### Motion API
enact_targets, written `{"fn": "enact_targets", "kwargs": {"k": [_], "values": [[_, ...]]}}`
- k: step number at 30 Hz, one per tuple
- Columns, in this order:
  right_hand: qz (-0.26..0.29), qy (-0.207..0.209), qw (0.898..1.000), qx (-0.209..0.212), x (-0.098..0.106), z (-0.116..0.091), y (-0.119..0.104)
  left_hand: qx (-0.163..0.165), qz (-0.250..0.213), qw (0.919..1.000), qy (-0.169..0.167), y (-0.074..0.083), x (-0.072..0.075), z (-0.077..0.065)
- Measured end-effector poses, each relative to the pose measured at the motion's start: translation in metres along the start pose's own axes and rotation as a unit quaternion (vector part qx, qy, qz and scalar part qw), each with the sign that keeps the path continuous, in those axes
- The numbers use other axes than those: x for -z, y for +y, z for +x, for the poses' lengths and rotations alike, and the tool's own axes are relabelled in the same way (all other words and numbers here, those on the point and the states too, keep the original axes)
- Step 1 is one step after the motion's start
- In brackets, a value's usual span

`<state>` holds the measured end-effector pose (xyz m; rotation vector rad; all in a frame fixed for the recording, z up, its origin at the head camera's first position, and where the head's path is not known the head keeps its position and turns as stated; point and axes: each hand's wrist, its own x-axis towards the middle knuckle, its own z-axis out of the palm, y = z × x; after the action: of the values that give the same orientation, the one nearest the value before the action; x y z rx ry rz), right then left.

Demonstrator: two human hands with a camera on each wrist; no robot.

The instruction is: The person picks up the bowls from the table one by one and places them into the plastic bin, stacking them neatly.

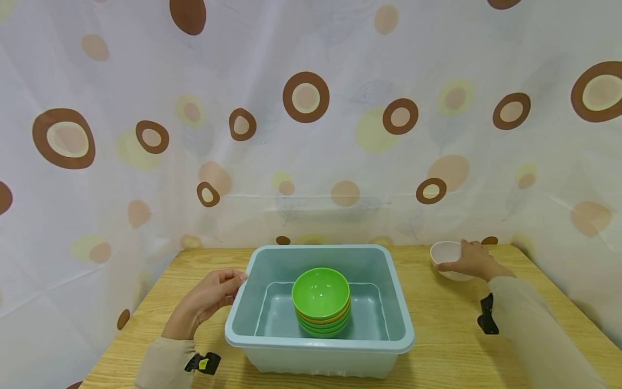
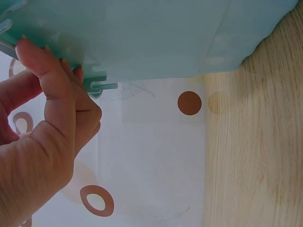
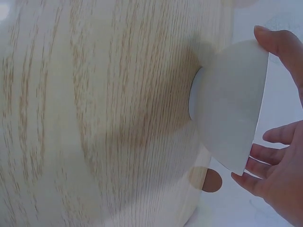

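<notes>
A light blue plastic basin stands on the wooden table, with a stack of bowls inside it, mostly green with an orange one among them. My left hand grips the basin's left rim; in the left wrist view the fingers curl up under that rim. Off to the right, my right hand holds a white bowl by its edge. The right wrist view has the thumb on one side of the white bowl and the fingertips on the opposite side. Whether its base touches the table I cannot tell.
The wooden table runs back to a white patterned curtain, which also hangs at the left and right sides. A dark band sits on each sleeve near the wrist.
</notes>
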<state>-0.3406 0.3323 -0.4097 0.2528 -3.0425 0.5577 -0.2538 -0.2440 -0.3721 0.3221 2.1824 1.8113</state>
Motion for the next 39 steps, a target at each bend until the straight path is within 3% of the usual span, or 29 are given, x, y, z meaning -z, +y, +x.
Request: {"fn": "enact_targets", "kwargs": {"k": [13, 22, 39], "values": [[-0.018, 0.005, 1.0, 0.006, 0.0, 0.001, 0.004, -0.002, 0.002, 1.0, 0.001, 0.001, 0.0, -0.001], [-0.027, 0.018, 0.999, 0.036, 0.006, 0.002, -0.005, 0.001, 0.008, 1.0, 0.001, 0.0, 0.0, 0.0], [-0.019, -0.044, 0.997, 0.063, 0.033, -0.004, -0.037, -0.002, 0.007, 1.0, -0.002, 0.0, 0.0, 0.0]]}}
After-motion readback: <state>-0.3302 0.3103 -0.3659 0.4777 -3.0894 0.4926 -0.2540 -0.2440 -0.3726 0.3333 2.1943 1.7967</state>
